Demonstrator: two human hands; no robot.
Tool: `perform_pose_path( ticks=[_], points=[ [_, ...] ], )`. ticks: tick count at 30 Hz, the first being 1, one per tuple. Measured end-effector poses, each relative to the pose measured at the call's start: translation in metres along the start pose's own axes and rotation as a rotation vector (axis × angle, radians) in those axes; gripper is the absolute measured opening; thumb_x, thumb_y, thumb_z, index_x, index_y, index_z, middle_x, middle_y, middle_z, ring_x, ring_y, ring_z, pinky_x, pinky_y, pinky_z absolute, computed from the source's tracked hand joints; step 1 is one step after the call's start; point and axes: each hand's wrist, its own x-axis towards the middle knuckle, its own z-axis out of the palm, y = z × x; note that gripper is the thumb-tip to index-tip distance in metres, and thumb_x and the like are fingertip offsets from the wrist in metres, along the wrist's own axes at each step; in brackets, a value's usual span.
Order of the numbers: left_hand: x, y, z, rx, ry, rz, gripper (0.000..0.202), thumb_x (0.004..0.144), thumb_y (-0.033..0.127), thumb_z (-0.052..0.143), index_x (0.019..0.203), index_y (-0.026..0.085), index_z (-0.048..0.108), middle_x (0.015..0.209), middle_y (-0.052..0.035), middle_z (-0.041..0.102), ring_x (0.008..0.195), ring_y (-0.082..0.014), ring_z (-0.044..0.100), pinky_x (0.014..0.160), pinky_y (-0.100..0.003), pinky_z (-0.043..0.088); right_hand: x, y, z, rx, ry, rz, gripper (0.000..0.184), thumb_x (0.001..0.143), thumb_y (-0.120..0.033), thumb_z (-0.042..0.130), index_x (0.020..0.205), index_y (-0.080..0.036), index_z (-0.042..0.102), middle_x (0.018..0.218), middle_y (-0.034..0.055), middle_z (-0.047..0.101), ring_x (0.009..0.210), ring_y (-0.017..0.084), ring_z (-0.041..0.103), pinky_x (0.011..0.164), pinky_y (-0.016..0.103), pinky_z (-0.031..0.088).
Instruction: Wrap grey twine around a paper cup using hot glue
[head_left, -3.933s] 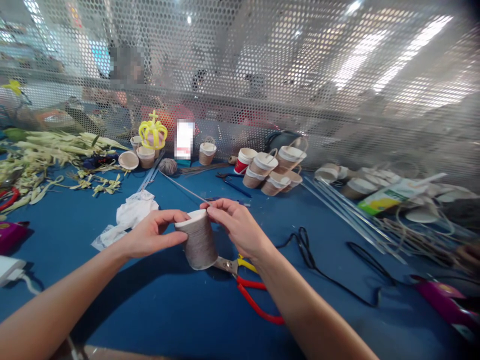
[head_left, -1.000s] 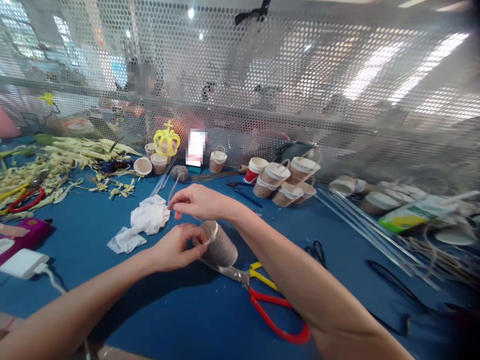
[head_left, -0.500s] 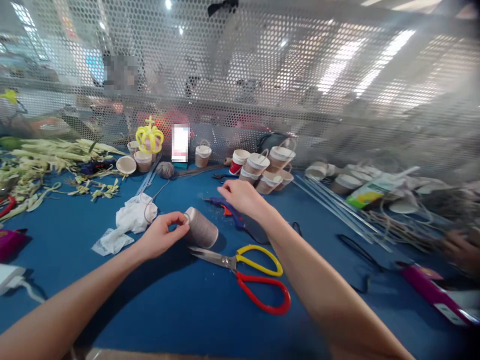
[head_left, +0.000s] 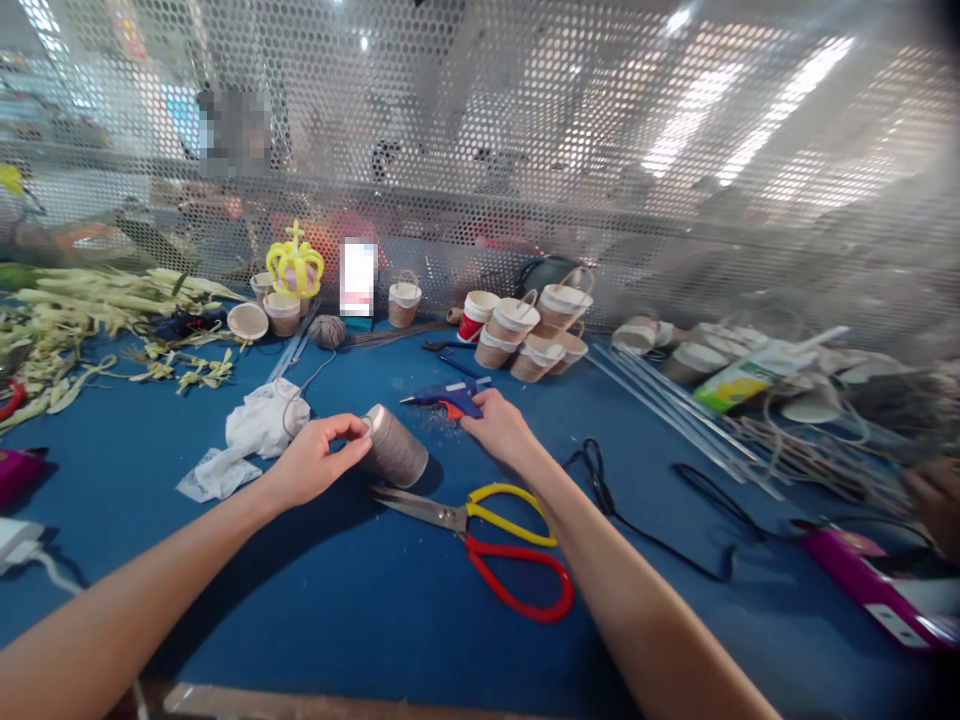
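My left hand (head_left: 319, 458) pinches the rim of a paper cup wrapped in grey-brown twine (head_left: 397, 452), tilted on its side above the blue table. My right hand (head_left: 496, 425) is closed round the handle of a blue glue gun (head_left: 450, 396), whose nozzle points left and whose trigger is orange. Just in front of the cup lie large scissors (head_left: 450, 516) with one yellow and one red handle, blades slightly apart. A strand of yarn runs from a grey yarn ball (head_left: 328, 331) toward the white crumpled cloth (head_left: 259, 425) beside my left hand.
Several twine-wrapped cups (head_left: 514, 325) stand at the back. Pliers (head_left: 442, 347) lie behind the glue gun. Clear glue sticks (head_left: 675, 410) and loose twine lie right, near a purple power strip (head_left: 862, 575). Pale dried plants (head_left: 90, 310) cover the left, beside a yellow crown (head_left: 295, 265).
My right hand has moved down and taken hold of the glue gun by its handle, turning it more level. My left hand still holds the cup. The view has shifted slightly.
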Motion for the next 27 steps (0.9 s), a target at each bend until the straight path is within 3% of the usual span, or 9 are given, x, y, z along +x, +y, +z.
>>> perform_pose_path(
  ticks=[3, 5, 8, 10, 13, 19, 27],
  points=[
    [0.000, -0.005, 0.002, -0.014, 0.037, -0.031, 0.024, 0.079, 0.030, 0.047, 0.093, 0.013, 0.056, 0.081, -0.0049, 0.064, 0.075, -0.0166, 0.057, 0.072, -0.029, 0.045, -0.017, -0.009, -0.015, 0.172, -0.013, -0.036, 0.031, 0.073, -0.025, 0.054, 0.101, -0.012, 0.050, 0.086, 0.0089, 0.064, 0.072, 0.016, 0.060, 0.060, 0.025, 0.046],
    [0.000, -0.009, 0.003, -0.022, 0.059, -0.030, 0.030, 0.079, 0.030, 0.048, 0.102, 0.012, 0.054, 0.082, -0.0057, 0.066, 0.075, -0.0171, 0.059, 0.074, -0.031, 0.046, -0.032, -0.015, -0.024, 0.299, -0.091, -0.068, 0.021, 0.075, -0.034, 0.052, 0.083, -0.014, 0.053, 0.068, 0.0030, 0.062, 0.059, 0.013, 0.058, 0.052, 0.023, 0.045],
    [-0.001, -0.010, 0.003, -0.012, 0.062, 0.011, 0.031, 0.080, 0.029, 0.047, 0.107, 0.013, 0.054, 0.080, -0.0046, 0.067, 0.073, -0.0162, 0.061, 0.073, -0.030, 0.047, -0.053, -0.023, -0.030, 0.606, -0.189, -0.088, 0.024, 0.072, -0.037, 0.055, 0.063, -0.016, 0.050, 0.053, -0.0014, 0.054, 0.048, 0.009, 0.051, 0.047, 0.021, 0.042],
    [-0.001, -0.008, 0.003, -0.007, 0.062, 0.025, 0.032, 0.081, 0.028, 0.047, 0.108, 0.014, 0.054, 0.080, -0.0042, 0.066, 0.072, -0.0157, 0.061, 0.072, -0.028, 0.048, -0.065, -0.026, -0.030, 0.653, -0.217, -0.101, 0.020, 0.070, -0.035, 0.057, 0.068, -0.015, 0.055, 0.055, -0.0014, 0.055, 0.047, 0.009, 0.049, 0.047, 0.022, 0.042],
    [-0.001, -0.006, 0.003, -0.023, 0.061, 0.027, 0.034, 0.081, 0.028, 0.047, 0.111, 0.014, 0.053, 0.082, -0.0045, 0.066, 0.074, -0.0156, 0.061, 0.072, -0.028, 0.048, -0.076, -0.028, -0.026, 0.614, -0.235, -0.127, 0.023, 0.072, -0.034, 0.054, 0.083, -0.015, 0.061, 0.054, -0.0025, 0.055, 0.046, 0.009, 0.049, 0.046, 0.021, 0.042],
    [0.000, -0.008, 0.005, -0.072, 0.077, 0.022, 0.036, 0.080, 0.027, 0.049, 0.113, 0.012, 0.052, 0.082, -0.0053, 0.066, 0.075, -0.0159, 0.059, 0.071, -0.028, 0.047, -0.083, -0.026, -0.019, 0.418, -0.094, -0.158, 0.023, 0.072, -0.034, 0.055, 0.080, -0.014, 0.064, 0.056, -0.0006, 0.059, 0.047, 0.012, 0.051, 0.047, 0.024, 0.043],
    [0.000, -0.010, 0.006, -0.094, 0.064, 0.000, 0.037, 0.079, 0.027, 0.051, 0.113, 0.011, 0.053, 0.092, -0.0087, 0.066, 0.087, -0.0199, 0.059, 0.077, -0.031, 0.047, -0.085, -0.020, -0.014, 0.245, -0.027, -0.311, 0.026, 0.076, -0.035, 0.051, 0.089, -0.016, 0.066, 0.070, 0.0041, 0.067, 0.065, 0.018, 0.060, 0.060, 0.030, 0.049]
  ],
)
